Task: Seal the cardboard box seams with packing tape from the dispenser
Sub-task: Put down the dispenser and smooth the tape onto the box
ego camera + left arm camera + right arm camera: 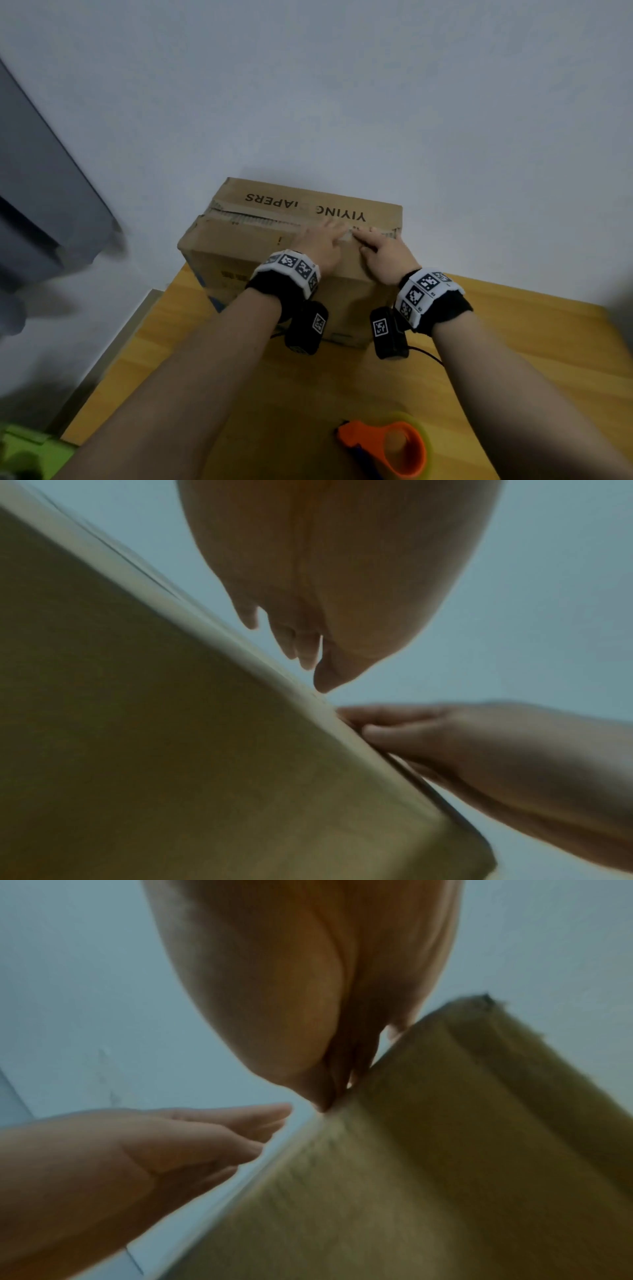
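A brown cardboard box point(239, 246) printed with upside-down letters stands at the far end of the wooden table point(191, 359). A strip of clear tape point(260, 219) runs along its top seam. My left hand point(325, 236) lies on the seam with straight fingers pressing the tape. Just right of it, my right hand point(371, 245) presses the tape with its extended index finger. In the left wrist view the right hand point(394, 723) touches the box's top edge point(308, 696). The orange tape dispenser point(394, 448) lies on the table near me, held by neither hand.
A blurred grey piece of furniture point(51, 205) stands at the left, off the table. A green object point(24, 452) sits at the bottom left corner. A pale wall point(342, 85) rises behind the box. Bare tabletop point(513, 342) lies to the right of the box.
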